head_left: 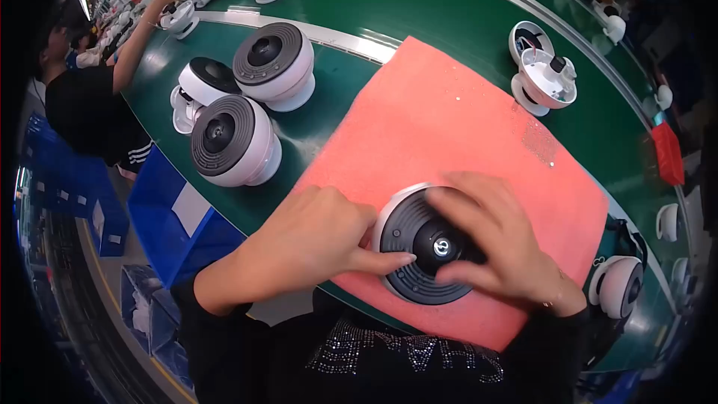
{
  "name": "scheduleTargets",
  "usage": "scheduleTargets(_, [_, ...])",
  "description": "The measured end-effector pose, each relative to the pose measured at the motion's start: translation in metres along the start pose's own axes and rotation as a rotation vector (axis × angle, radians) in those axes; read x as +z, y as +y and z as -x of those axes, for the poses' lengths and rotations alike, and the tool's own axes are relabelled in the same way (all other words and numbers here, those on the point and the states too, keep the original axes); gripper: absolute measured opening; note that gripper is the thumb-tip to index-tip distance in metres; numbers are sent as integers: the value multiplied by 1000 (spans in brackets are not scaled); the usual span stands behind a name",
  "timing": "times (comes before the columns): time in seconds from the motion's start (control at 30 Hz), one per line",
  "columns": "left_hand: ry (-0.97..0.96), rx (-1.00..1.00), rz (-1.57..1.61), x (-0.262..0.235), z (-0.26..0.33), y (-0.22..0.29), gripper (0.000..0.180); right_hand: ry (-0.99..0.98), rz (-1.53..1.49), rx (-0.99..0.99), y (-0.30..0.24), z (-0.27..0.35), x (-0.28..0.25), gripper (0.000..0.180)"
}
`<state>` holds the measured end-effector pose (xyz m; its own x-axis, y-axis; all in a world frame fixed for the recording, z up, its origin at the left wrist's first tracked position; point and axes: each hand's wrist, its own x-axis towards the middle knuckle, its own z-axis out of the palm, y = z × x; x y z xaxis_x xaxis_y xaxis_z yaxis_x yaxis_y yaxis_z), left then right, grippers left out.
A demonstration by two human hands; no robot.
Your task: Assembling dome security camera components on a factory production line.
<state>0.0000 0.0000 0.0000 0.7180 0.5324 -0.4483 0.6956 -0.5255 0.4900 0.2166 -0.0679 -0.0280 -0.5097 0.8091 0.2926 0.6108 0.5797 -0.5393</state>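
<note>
A round white device (404, 251) with a ridged black face and a raised black centre lies face up on a pink foam mat (419, 120) in front of me. My left hand (314, 236) holds it at the left rim: the thumb lies across the black face and the other fingers are curled against the side. My right hand (497, 243) curves over the right part of the face. Its thumb and fingers are bent around the raised centre, and the fingers are slightly blurred. That hand hides the device's right edge.
Similar finished-looking devices (273, 63) stand left of the mat on the green bench. An opened white unit (546, 78) with exposed wiring is on the green conveyor. Another device (617, 284) sits to the right. Blue bins (168, 213) are at the lower left. A co-worker's arm (142, 37) reaches over the bench.
</note>
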Motion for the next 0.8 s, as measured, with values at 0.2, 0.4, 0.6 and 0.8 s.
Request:
scheduleTargets(0.2, [-85,52,303,25,-17,-38,55,-8,-803,575,15,0,23,40])
scheduleTargets(0.4, [363,326,745,28,-2,-26,85,84,-638,432,-4,-22,2,56])
scheduleTargets(0.6, [650,511,415,-1,1,-26,86,373,-359,135,9,-54,4,72])
scheduleTargets(0.8, [628,547,681,-40,-33,-56,86,506,-604,133,19,-93,-15,78])
